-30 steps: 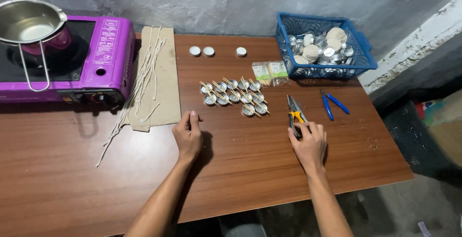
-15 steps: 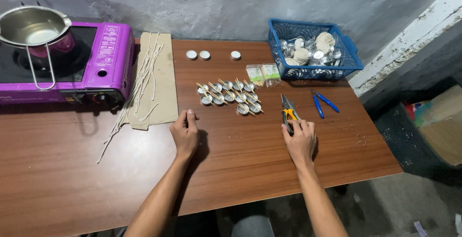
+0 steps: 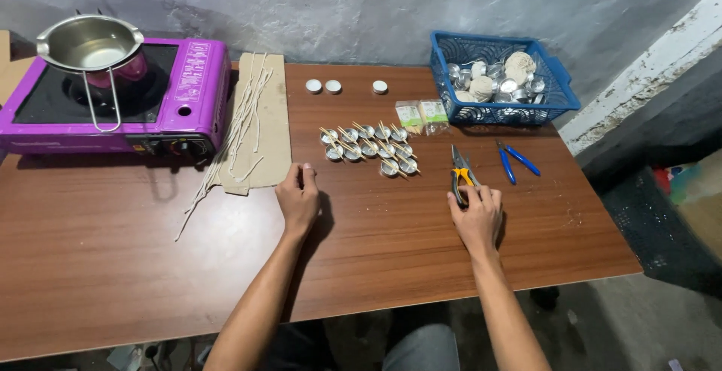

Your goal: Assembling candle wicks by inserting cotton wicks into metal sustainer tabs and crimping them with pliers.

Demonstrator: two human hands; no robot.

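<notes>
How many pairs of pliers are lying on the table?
2: the yellow-handled pliers lie under the fingertips of the right hand, and the blue-handled pliers lie just right of them, below the blue basket.

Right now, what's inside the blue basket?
The blue basket holds many small shiny metal cups and a few pale balls of string. Whatever lies underneath them is covered.

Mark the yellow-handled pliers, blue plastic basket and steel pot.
yellow-handled pliers (image 3: 459, 172), head view, on the handles just above the right hand.
blue plastic basket (image 3: 560, 87), head view, on the right wall.
steel pot (image 3: 90, 40), head view, on the inner bowl.
</notes>
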